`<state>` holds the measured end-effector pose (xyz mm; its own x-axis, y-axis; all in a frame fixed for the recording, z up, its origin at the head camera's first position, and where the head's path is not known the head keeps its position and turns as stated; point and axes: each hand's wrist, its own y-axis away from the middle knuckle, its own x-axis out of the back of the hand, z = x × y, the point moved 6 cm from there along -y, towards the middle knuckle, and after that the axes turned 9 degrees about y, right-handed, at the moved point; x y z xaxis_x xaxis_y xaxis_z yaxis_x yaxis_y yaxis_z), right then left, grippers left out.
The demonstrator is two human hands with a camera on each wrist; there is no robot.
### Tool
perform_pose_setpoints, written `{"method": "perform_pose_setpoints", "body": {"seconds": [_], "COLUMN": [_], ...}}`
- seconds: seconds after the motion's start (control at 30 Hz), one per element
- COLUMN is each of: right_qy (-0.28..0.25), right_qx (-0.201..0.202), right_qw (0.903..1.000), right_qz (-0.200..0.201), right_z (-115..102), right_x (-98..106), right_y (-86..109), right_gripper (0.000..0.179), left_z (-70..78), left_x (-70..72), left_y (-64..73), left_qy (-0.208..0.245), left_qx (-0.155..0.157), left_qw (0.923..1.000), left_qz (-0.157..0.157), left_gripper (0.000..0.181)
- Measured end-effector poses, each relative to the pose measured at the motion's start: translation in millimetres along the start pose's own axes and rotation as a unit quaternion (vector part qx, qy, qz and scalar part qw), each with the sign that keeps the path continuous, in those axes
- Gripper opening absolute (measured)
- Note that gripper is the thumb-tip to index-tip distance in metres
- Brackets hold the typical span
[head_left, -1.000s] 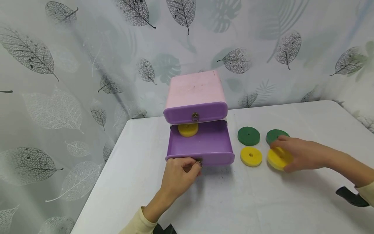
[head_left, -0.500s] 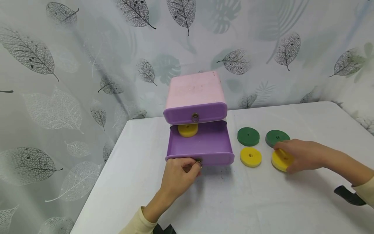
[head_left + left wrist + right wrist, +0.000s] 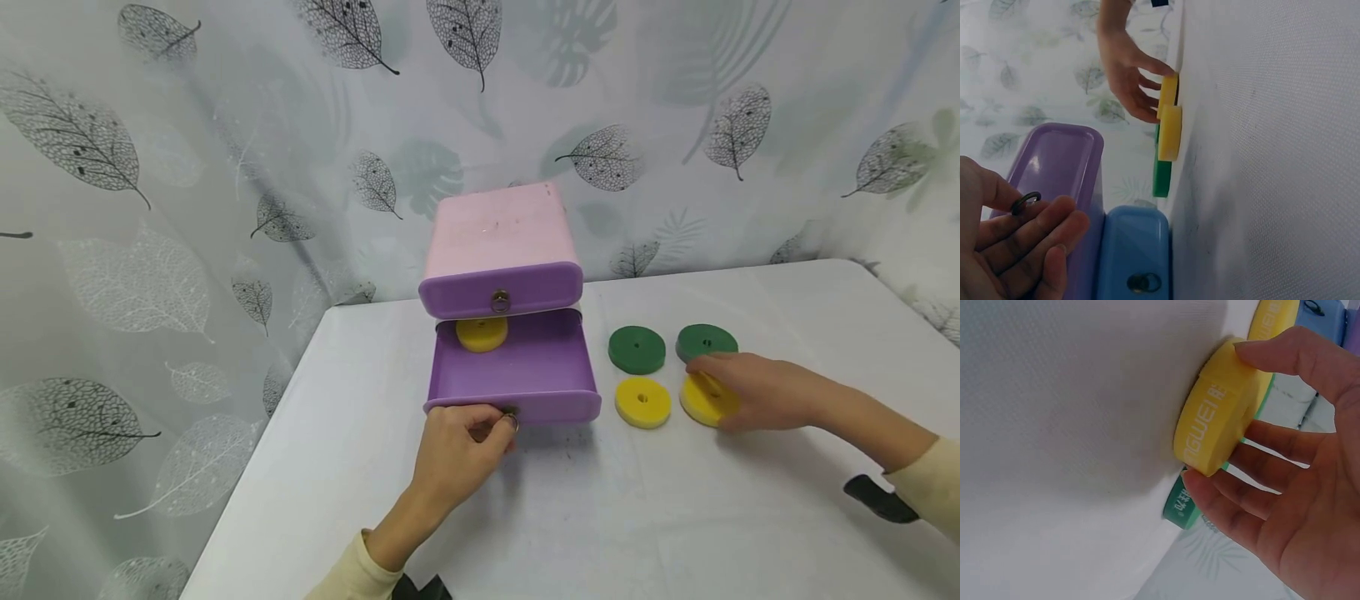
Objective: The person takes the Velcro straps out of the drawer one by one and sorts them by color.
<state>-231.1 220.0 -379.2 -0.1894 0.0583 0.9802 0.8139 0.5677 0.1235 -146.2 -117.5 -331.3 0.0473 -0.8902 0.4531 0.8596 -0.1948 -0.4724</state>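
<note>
My left hand (image 3: 457, 454) pinches the ring pull (image 3: 1026, 202) of the purple drawer (image 3: 558, 407). This drawer stands pulled out under the pink cabinet top (image 3: 502, 229); a yellow disc (image 3: 482, 335) lies at its back left. To the right, my right hand (image 3: 772, 392) grips another yellow disc (image 3: 1213, 412) by its edge, thumb on one side and fingertips on the other. White lettering runs along that disc's rim. Right behind it lies a green disc (image 3: 705, 340), its front partly covered by my fingers.
Another green disc (image 3: 637, 349) and a yellow disc (image 3: 642, 402) lie between the drawer and my right hand. Beneath the purple drawer, a blue drawer front (image 3: 1134, 247) shows in the left wrist view. A leaf-patterned curtain (image 3: 300, 167) hangs behind the white table (image 3: 360, 467).
My right hand and the yellow disc have shifted slightly right, then back left and away from me. The green disc behind has moved back a little too. My left hand has stayed put.
</note>
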Motion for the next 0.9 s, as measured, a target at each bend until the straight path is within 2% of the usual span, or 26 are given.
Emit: {"method": "perform_pose_setpoints", "body": {"seconds": [0.37, 0.7, 0.8, 0.9], "right_qy": [-0.002, -0.015, -0.006, -0.006], "right_qx": [-0.002, -0.001, -0.001, -0.005], "right_qw": [1.0, 0.9999, 1.0, 0.9996], "right_qz": [-0.009, 0.005, 0.007, 0.027], "right_z": [0, 0, -1, -7], "right_x": [-2, -4, 3, 20], "right_y": [-3.6, -2.1, -3.6, -7.4], "right_gripper": [0.066, 0.072, 0.075, 0.073], "left_z": [0.6, 0.6, 0.1, -0.1], "left_x": [0.3, 0.8, 0.5, 0.6], "left_y": [0.2, 0.0, -0.1, -0.1], "left_qy": [0.001, -0.001, -0.002, 0.0], "left_qx": [-0.006, -0.009, -0.007, -0.005], "left_qw": [1.0, 1.0, 1.0, 1.0], "left_qz": [0.001, 0.001, -0.001, 0.0], "left_gripper": [0.02, 0.02, 0.02, 0.02]}}
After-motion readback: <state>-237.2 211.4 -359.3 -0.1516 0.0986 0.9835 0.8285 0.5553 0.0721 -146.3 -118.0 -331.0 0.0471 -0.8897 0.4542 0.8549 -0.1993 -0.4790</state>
